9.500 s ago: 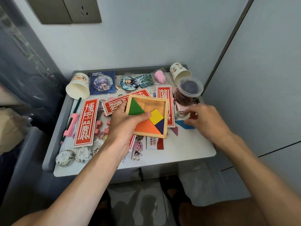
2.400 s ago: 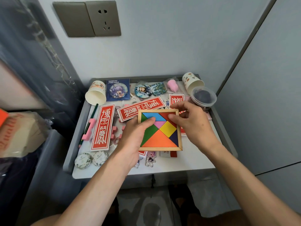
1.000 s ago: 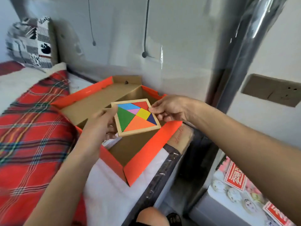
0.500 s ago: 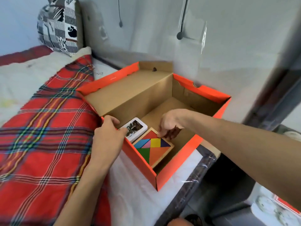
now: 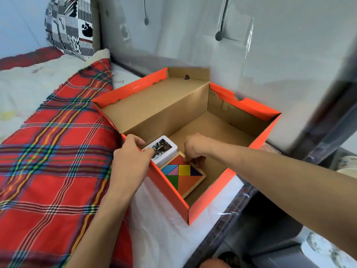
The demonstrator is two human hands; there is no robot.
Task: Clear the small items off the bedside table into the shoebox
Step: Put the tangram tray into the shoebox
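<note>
Inside the shoebox, wood-framed tangram (7 colours).

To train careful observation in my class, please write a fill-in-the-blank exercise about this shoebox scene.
1. The tangram puzzle lies ____ the orange shoebox.
2. Its square piece is ____.
3. The right hand pinches the puzzle; the left hand holds a tin coloured ____.
4. The plaid blanket beside the shoebox is mainly ____.
Missing words: inside; yellow; white; red.

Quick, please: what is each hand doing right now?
Left hand: pinches the tin.
Right hand: grips the puzzle at its far corner.
</note>
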